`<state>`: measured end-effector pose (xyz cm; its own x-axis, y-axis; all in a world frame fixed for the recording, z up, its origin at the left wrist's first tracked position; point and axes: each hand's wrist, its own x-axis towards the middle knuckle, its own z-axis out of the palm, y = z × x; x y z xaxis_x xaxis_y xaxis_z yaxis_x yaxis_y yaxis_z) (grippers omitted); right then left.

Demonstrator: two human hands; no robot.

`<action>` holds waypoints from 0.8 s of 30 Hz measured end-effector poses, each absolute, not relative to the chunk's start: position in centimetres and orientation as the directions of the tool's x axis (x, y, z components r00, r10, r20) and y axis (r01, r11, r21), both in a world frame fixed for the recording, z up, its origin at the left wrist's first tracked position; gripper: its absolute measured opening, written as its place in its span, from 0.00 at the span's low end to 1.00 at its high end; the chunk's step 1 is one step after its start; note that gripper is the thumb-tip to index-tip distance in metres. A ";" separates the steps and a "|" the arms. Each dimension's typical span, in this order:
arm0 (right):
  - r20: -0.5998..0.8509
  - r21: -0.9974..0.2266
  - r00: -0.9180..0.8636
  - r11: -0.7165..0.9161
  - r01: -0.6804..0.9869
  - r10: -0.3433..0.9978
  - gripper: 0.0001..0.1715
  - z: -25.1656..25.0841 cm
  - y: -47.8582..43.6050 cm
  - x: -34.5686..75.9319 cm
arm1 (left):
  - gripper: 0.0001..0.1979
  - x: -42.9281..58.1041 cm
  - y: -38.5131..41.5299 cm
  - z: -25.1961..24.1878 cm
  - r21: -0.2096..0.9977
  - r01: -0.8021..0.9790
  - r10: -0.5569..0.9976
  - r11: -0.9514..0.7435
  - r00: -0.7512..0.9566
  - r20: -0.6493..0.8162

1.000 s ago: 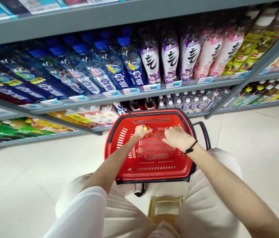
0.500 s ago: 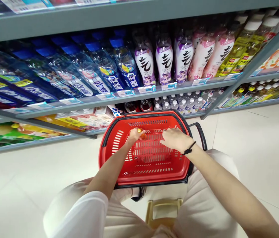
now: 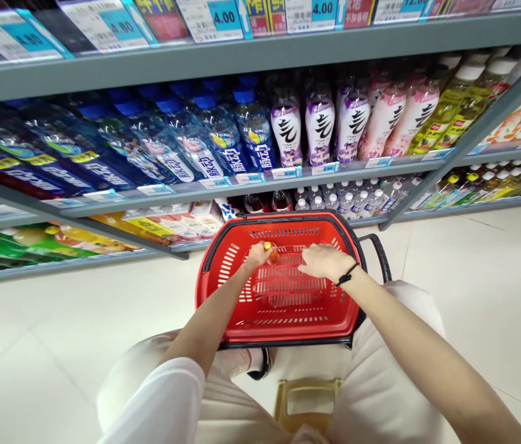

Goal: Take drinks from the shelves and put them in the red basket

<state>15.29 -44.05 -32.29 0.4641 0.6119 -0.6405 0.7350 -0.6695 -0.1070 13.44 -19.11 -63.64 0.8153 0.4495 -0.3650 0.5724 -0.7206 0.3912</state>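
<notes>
We're seeing smooth, shiny plastic on the basket (image 3: 288, 334) and shelf bottles (image 3: 254, 131), matt cloth trousers (image 3: 383, 379), kinda glossy floor tiles (image 3: 52, 308).

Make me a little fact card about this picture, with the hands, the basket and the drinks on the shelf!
Left hand: fingers around a small yellow-capped orange bottle
Right hand: over the basket; cannot tell whether it holds anything
Right wrist: black cord bracelet
Basket: red slotted shopping basket, with a black handle sticking out on the right
Shelf above basket: blue-capped bottles on the left, purple-and-white bottles in the middle, pink-and-white bottles further right
</notes>
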 end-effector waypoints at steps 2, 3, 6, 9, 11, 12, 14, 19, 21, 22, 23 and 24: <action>-0.632 -0.105 0.470 -0.669 0.736 0.616 0.27 -32.1 -44.3 15.6 | 0.23 13.2 -19.3 -63.6 0.379 0.572 0.451 -0.728 0.815 -0.365; -0.627 -0.101 0.478 -0.673 0.733 0.615 0.27 -32.0 -44.5 15.8 | 0.23 13.2 -19.3 -63.6 0.370 0.576 0.454 -0.729 0.811 -0.368; -0.619 -0.080 0.507 -0.691 0.719 0.600 0.27 -31.8 -44.9 16.3 | 0.23 13.1 -19.7 -63.6 0.341 0.586 0.461 -0.735 0.801 -0.382; -0.623 -0.074 0.514 -0.699 0.711 0.590 0.26 -31.9 -44.9 16.5 | 0.23 13.4 -20.1 -63.6 0.329 0.564 0.436 -0.757 0.812 -0.389; -0.626 -0.081 0.507 -0.696 0.713 0.593 0.27 -31.9 -44.8 16.4 | 0.23 13.8 -20.4 -63.5 0.322 0.544 0.412 -0.775 0.821 -0.395; -0.628 -0.086 0.502 -0.694 0.715 0.594 0.27 -31.9 -44.8 16.3 | 0.23 13.9 -20.5 -63.5 0.316 0.537 0.403 -0.782 0.823 -0.400; -0.629 -0.094 0.496 -0.692 0.716 0.598 0.27 -31.9 -44.8 16.3 | 0.23 14.1 -20.5 -63.5 0.299 0.531 0.395 -0.793 0.821 -0.412; -0.620 -0.099 0.511 -0.705 0.702 0.595 0.27 -31.4 -45.2 16.8 | 0.21 13.7 -19.1 -62.9 0.254 0.534 0.404 -0.807 0.812 -0.421; -0.619 -0.098 0.518 -0.712 0.695 0.591 0.26 -31.2 -45.3 17.0 | 0.21 13.3 -18.5 -62.5 0.249 0.527 0.401 -0.813 0.816 -0.416; -0.618 -0.098 0.520 -0.714 0.693 0.590 0.26 -31.1 -45.3 17.0 | 0.21 13.0 -18.2 -62.3 0.248 0.523 0.399 -0.816 0.819 -0.413; -0.617 -0.100 0.520 -0.714 0.692 0.591 0.26 -31.0 -45.3 17.0 | 0.21 12.8 -18.1 -62.1 0.247 0.518 0.397 -0.819 0.822 -0.409; -0.617 -0.103 0.519 -0.714 0.692 0.592 0.26 -30.9 -45.3 17.0 | 0.22 12.7 -18.1 -62.0 0.246 0.513 0.394 -0.822 0.825 -0.404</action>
<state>16.95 -45.33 -30.90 0.5187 0.5920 -0.6169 0.6923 -0.7142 -0.1033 12.68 -18.10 -62.01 0.8254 0.3940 -0.4043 0.5132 -0.8221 0.2465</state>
